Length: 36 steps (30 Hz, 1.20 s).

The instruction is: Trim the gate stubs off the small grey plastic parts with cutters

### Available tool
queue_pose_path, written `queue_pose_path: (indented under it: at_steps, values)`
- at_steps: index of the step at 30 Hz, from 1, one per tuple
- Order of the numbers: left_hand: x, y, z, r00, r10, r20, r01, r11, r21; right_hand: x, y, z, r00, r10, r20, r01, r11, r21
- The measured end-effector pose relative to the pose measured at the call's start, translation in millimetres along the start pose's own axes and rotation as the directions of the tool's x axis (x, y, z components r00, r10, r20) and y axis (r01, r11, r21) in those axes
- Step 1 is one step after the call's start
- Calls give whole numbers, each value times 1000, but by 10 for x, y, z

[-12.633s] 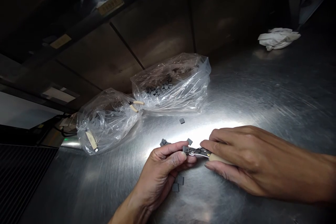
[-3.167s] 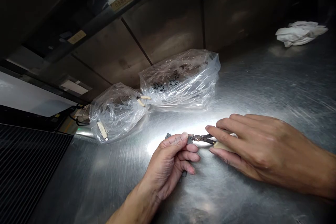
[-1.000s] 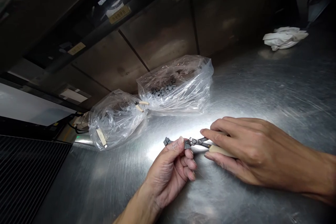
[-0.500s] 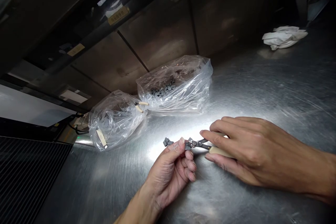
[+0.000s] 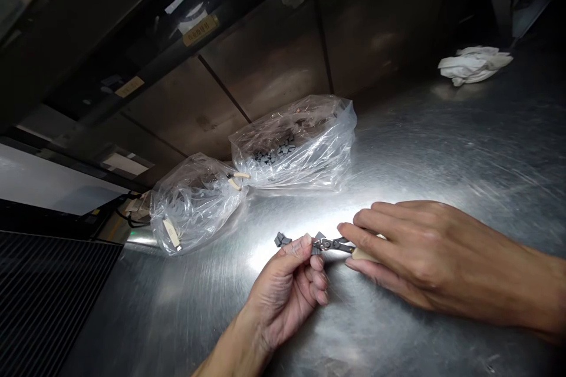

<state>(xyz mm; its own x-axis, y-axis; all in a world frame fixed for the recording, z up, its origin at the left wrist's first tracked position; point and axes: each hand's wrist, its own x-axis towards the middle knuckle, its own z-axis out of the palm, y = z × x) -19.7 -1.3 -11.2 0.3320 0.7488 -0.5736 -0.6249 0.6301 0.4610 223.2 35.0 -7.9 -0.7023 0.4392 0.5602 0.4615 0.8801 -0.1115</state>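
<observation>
Between the thumb and fingers of my left hand is a small grey moulded piece, parts of which stick out on both sides of the thumb. My right hand is closed around the cream handles of a pair of cutting pliers. The jaws of the pliers touch the piece at its right end, close to my left fingertips. My thumb and the jaws hide the middle of the piece, so I cannot tell its full shape.
Behind my hands lies a clear plastic bag with several grey pieces inside. Left of it sits another clear bag; a second pair of cream-handled pliers and a cream label-like object are there. A crumpled white cloth rests at the far right.
The handles of the pliers have come closer together as my right hand squeezed, and the jaws have shifted slightly left. My left hand keeps its hold on the grey piece.
</observation>
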Motion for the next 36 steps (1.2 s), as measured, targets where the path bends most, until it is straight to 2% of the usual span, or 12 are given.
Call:
queue_pose_path:
  at_steps: [6,11,13,15,18,20,22,25,27,30,34,36]
  values:
    - [-29,21,51,998,12,-55,-10,999,36,-6,57,11,999,24,-49,-23,1000,20]
    - [-170,231,189,968,223,-118,-170,921,351,-50,250,87,992,89,-85,-100,986,-135]
    - [-120,433,305,931,354,-90,-242,783,574,-74,291,124,993,110,-41,-115,982,-147]
    - [38,694,443,862,507,-9,-300,526,796,-97,297,153,993,118,-1,-117,982,-146]
    - [337,1057,595,762,647,33,-360,380,852,-122,292,174,992,123,26,-118,982,-146]
    - [429,1144,621,716,696,52,-333,275,902,-129,311,176,989,146,27,-141,978,-154]
    - [374,1048,588,719,688,103,-292,164,942,-131,347,170,983,181,20,-176,971,-162]
    - [131,697,456,846,513,147,-202,54,978,-133,393,155,974,227,26,-220,963,-156]
    - [2,476,350,901,405,156,-139,-73,988,-131,396,149,968,247,41,-239,960,-143]
    - [-21,302,218,901,364,236,-160,-228,961,-119,361,148,963,263,67,-253,959,-125]
    - [53,261,130,868,416,272,-215,-179,960,-108,307,146,970,230,76,-224,971,-86]
    - [36,243,125,858,468,211,-233,-12,972,-108,288,140,979,195,64,-191,980,-61]
